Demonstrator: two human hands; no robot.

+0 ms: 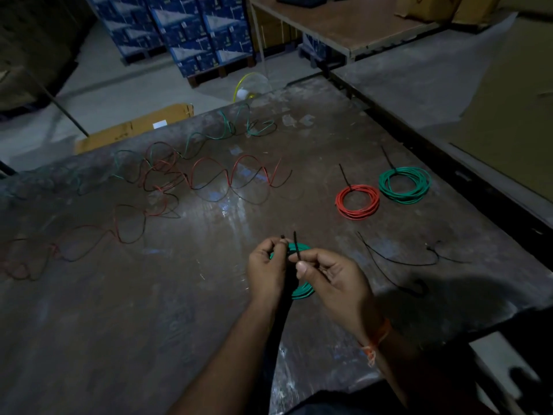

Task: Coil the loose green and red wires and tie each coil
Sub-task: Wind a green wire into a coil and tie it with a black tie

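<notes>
Small green coil of insulated wire (302, 290) low in centre frame, held just above the dark worn counter (185, 295), mostly hidden behind both hands. Thin black tie (295, 245) crossing its top rim, ends pointing up. Left hand (266, 271) pinching one end, right hand (332, 277) pinching the other, equally near. Probably cinching next. Loose red and green wires (209, 175) at upper left.

— What's beyond my bench?

— Past the scuffed worktable (179, 295) I see stacked blue cartons (191, 31) on the floor, a flat cardboard box (134, 127) at the far edge, and a yellow-rimmed fan (251, 86).

— And to my right?

— A wooden table (359, 22).
</notes>
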